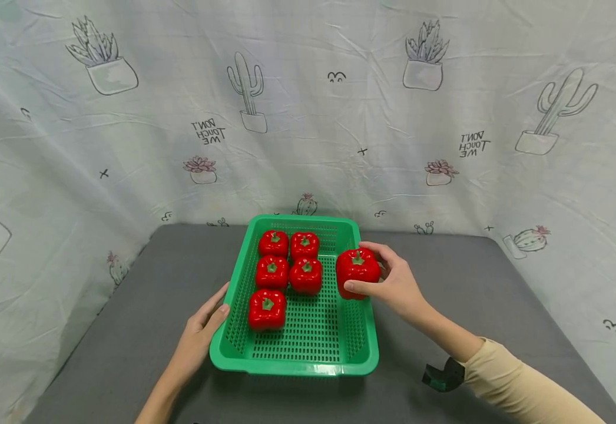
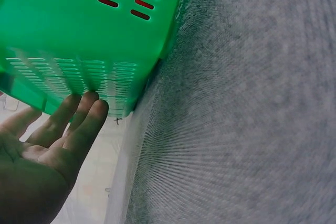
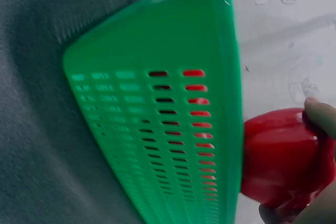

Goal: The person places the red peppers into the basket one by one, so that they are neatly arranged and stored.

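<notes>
My right hand [image 1: 395,285] holds a red bell pepper [image 1: 357,268] with a green stem, thumb on its near side and fingers behind it. This pepper is over the right rim of a green plastic basket [image 1: 294,368]; in the right wrist view the pepper [image 3: 281,156] shows above the basket's wall [image 3: 131,61]. My left hand [image 1: 199,335] is at the basket's left side. In the left wrist view its fingers [image 2: 86,124] extend nearly straight beside the perforated outer wall. Several red bell peppers [image 1: 267,309] stand inside the basket, stems up, in the left and middle.
The basket stands on a grey table [image 1: 143,330]. A white cloth [image 1: 308,118] printed with cacti and potted plants hangs behind and around the table. A dark strap-like piece [image 1: 444,376] is by the right sleeve cuff.
</notes>
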Motion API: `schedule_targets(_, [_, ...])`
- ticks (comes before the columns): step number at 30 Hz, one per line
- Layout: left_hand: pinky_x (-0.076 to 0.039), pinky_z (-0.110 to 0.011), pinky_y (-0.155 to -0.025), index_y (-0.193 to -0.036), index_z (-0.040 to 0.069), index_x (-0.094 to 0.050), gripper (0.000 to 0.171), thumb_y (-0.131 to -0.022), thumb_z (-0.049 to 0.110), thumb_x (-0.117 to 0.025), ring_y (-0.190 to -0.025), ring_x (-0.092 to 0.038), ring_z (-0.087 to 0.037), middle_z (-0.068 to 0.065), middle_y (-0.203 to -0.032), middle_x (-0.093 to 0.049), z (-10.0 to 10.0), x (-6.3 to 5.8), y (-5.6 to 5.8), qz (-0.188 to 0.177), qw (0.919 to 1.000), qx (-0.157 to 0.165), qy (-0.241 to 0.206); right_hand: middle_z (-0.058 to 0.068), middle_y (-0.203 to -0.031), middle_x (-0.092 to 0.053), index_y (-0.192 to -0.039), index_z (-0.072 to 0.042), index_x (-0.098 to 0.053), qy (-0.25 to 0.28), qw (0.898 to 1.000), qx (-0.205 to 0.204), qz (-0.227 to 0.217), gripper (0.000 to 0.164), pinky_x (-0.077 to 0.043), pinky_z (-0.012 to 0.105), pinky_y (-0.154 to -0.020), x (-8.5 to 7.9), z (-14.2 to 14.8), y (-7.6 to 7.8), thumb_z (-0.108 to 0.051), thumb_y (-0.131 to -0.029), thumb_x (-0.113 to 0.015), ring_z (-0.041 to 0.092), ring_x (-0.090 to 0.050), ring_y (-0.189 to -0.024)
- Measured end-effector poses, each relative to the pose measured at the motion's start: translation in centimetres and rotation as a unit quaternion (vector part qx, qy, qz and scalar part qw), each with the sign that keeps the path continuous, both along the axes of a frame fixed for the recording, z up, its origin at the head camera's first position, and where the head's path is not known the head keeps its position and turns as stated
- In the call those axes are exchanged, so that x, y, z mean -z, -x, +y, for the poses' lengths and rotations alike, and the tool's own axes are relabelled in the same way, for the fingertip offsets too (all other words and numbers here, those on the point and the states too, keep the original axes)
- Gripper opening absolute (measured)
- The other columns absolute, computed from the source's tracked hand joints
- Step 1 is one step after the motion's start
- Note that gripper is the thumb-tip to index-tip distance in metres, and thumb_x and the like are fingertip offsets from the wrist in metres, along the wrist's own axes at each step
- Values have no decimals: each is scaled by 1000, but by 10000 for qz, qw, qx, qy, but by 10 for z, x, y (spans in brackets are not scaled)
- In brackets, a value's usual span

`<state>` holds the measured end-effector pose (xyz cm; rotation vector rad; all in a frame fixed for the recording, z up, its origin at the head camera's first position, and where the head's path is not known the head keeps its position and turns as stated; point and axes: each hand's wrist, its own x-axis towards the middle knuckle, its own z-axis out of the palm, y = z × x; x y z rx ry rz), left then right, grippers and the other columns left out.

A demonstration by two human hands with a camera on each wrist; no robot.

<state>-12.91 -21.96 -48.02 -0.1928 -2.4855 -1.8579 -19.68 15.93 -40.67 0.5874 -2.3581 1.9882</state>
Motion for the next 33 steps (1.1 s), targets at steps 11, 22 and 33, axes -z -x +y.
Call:
schedule_targets(11, [-45, -24, -93, -153, 32, -34, 49, -106, 35, -47, -132, -42, -14, 0, -155, -32, 0, -1, 0, -24, 10000, -11, -43, 7, -126, -55, -137, -14, -51, -586, 9975, -391, 27, 68, -56, 35, -76, 13, -24, -10, -11, -78, -85, 28, -60, -104])
schedule_targets(22, [-43, -22, -93, -154, 32, -34, 49, -107, 34, -46, -135, -39, -21, -1, -155, -32, 0, -1, 0, 33, 10000, -38, 57, 5, -112, -63, -131, -14, -54, -954, 9927, -705, -216, 69, -56, 38, -73, 21, -39, -11, -27, -73, -90, 22, -64, -94])
schedule_targets(33, [-46, -25, -91, -154, 31, -34, 49, -107, 33, -46, -129, -45, -17, -3, -154, -33, 0, 0, -1, 72, 9999, -39, 93, 0, -109, -64, -128, -17, -54, -1304, 9877, -826, -263, 66, -56, 36, -71, 23, -55, -10, -36, -75, -87, 19, -63, -94])
